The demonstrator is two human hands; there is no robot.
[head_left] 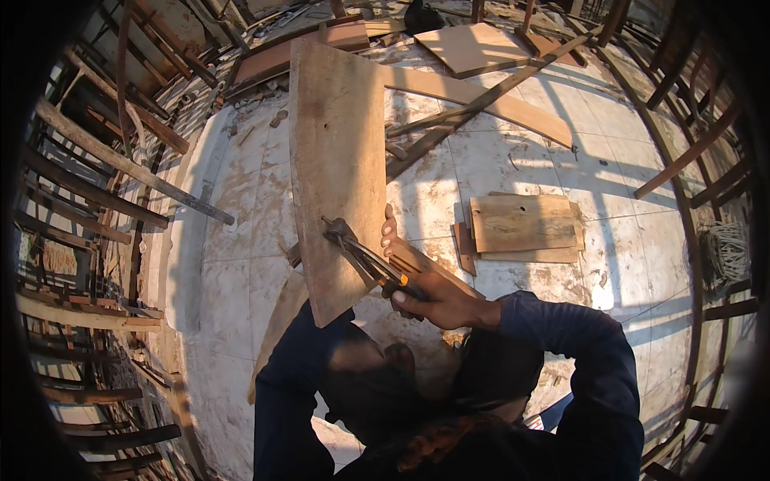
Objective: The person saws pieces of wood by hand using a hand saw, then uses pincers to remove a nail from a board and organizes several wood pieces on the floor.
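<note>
My right hand (pixel 441 301) is closed round the black-and-yellow handles of a pair of pliers (pixel 361 255). The dark jaws rest against the face of a long, wide wooden board (pixel 337 144), beside a small projecting piece that looks like a nail. This board is tilted up in front of me, its near corner low by my lap. My left forearm passes behind it, and fingers of my left hand (pixel 389 231) show at the board's right edge; the palm is hidden. A narrow wood strip (pixel 449 276) lies under my right wrist.
Short boards (pixel 525 224) lie stacked on the dusty tiled floor at right. Ahead are a long plank (pixel 513 112), a dark beam (pixel 481 104) crossing it, and a square panel (pixel 469 48). Timber pieces (pixel 104 196) crowd the left side; a white coil (pixel 724 250) is far right.
</note>
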